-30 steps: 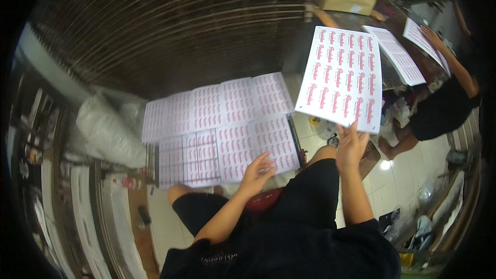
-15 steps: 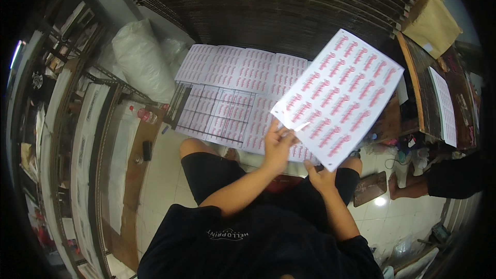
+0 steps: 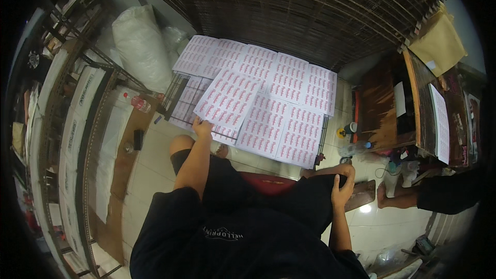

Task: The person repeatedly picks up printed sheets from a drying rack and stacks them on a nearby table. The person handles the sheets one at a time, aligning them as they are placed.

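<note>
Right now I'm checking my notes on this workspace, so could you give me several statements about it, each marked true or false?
1. The left hand is at the near edge of a printed sheet. True.
2. The right hand is lifting a sheet. False: the right hand is apart from the sheets and holds none.
3. The large white sack is to the left of the other printed sheets. True.
4. The red-capped bottle is on the right side of the view. False: the red-capped bottle is on the left.
5. The sheets are printed in green. False: the print is reddish on white.
</note>
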Motion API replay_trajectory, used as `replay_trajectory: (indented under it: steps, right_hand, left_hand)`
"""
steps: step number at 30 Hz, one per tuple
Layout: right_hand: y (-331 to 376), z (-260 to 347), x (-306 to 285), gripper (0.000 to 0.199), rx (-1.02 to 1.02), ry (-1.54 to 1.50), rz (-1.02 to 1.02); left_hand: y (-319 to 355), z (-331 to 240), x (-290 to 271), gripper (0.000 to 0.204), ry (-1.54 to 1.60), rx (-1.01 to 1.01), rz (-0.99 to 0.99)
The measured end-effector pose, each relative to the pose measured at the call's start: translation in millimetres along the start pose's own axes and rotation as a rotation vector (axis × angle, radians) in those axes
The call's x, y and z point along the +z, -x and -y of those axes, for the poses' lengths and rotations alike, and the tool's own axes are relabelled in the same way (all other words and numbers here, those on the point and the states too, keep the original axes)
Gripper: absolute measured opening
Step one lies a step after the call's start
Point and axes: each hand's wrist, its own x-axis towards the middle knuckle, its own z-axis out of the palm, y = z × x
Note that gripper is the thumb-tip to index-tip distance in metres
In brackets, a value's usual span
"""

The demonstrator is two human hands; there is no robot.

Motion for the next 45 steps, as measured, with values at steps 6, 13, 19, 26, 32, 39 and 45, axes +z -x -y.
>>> replay_trajectory:
  steps: [6,13,19,26,32,39,45]
  right_hand:
    - [-6.4,-6.4,9.0,0.056,0.038,0.124,0.051]
    - [-5.5,-1.2,1.6,0.052,0.090,0.126,0.084]
    - [-8.9,-0.7,5.1,0.053,0.077,0.132,0.107]
    - [-10.0,-3.6,3.8,0.053,0.084,0.166,0.119]
    - [-12.2,2.6,6.2,0.052,0.077,0.206,0.129]
    - [-12.3,-1.3,4.5,0.050,0.093,0.204,0.147]
    - [-14.8,5.1,5.5,0.048,0.083,0.212,0.150]
  left_hand:
    - [-52.3,51.8,-19.6,0.043,-0.168,0.155,-0.211]
    - [-16.1,33.9,-5.0,0.043,-0.475,0.057,-0.273]
    - [-18.8,40.4,-6.5,0.040,-0.649,0.003,-0.385]
    - [-26.8,63.5,-1.8,0.039,-0.556,-0.042,-0.419]
    - [-43.1,83.9,-16.4,0.036,-0.457,-0.026,-0.327]
    - [-33.5,81.2,-6.4,0.034,-0.641,-0.043,-0.373]
    - [-32.3,73.8,-7.1,0.035,-0.681,-0.092,-0.461]
